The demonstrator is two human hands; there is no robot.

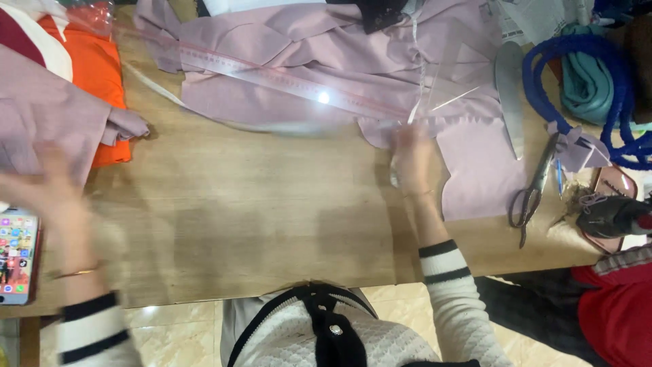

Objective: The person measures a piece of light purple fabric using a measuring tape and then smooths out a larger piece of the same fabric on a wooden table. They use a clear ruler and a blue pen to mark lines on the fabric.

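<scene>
Pink cloth (319, 54) covers the far side of the wooden surface (258, 217). It lies in loose, crumpled layers, not yet smoothed flat. A long clear ruler (285, 80) lies slanted across it, and a clear triangle ruler (451, 88) sits at its right end.

The right hand (412, 160) is at the near edge of the pink cloth, close to a smaller flat pink piece (479, 170). The hand is blurry, so I cannot tell if it is open or pinching the cloth. It seems to touch the edge where the big cloth and the small piece meet.

The left hand (51, 187) is far away on the other side. It is near another bunch of pink cloth (41, 115) that lies against folded orange cloth (102, 81). It is very blurry too. The fingers look spread, but I cannot tell for sure, and I cannot see it holding anything. A phone (17, 255) with a lit screen lies just beside that arm.

Scissors (533, 194) rest on the surface to the right of the small pink piece, and no hand is on them. A thick blue cord (543, 88) lies in loops further right.

I think the work is in an early or middle part. Some pieces look already cut, like the small flat one. The big cloth looks like it needs flattening and measuring, because the ruler just rests on wrinkles.
</scene>
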